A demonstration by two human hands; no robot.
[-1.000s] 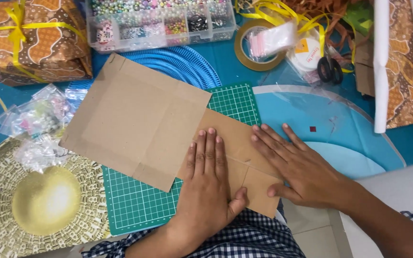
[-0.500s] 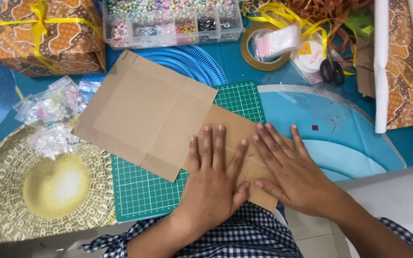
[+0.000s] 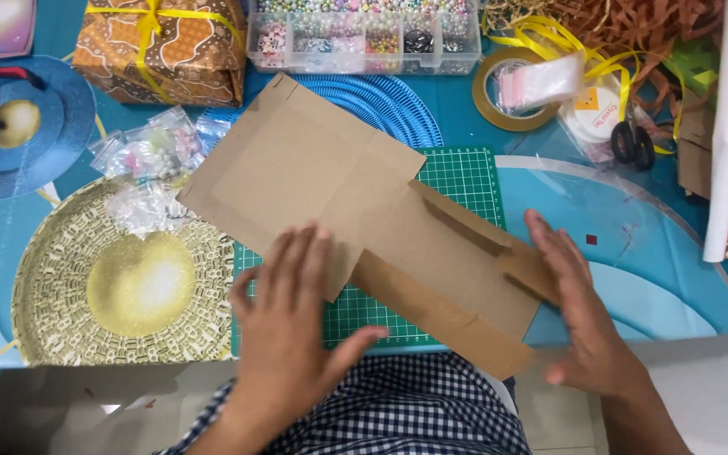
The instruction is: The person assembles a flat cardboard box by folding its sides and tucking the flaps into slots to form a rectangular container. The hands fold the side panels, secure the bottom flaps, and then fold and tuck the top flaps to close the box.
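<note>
A flat brown cardboard box blank point(image 3: 364, 211) with creased flaps lies tilted across a green cutting mat point(image 3: 457, 181). My left hand point(image 3: 292, 324) is spread flat at the blank's near left edge, fingers on the cardboard and the mat. My right hand point(image 3: 587, 307) stands on its edge at the blank's right end, fingers touching a small raised flap there. Neither hand grips anything.
Behind the mat are a wrapped gift with yellow ribbon point(image 3: 162, 46), a clear bead organiser point(image 3: 364, 34), a tape roll point(image 3: 511, 97), scissors point(image 3: 634, 143) and shredded paper. Small plastic bags point(image 3: 149, 164) lie left, above a round gold mat point(image 3: 128, 278). A paper roll point(image 3: 726, 126) stands right.
Both hands lifted off the middle of the cardboard and moved apart, left hand to the near left edge, right hand to the right end. The right part of the blank is now uncovered.
</note>
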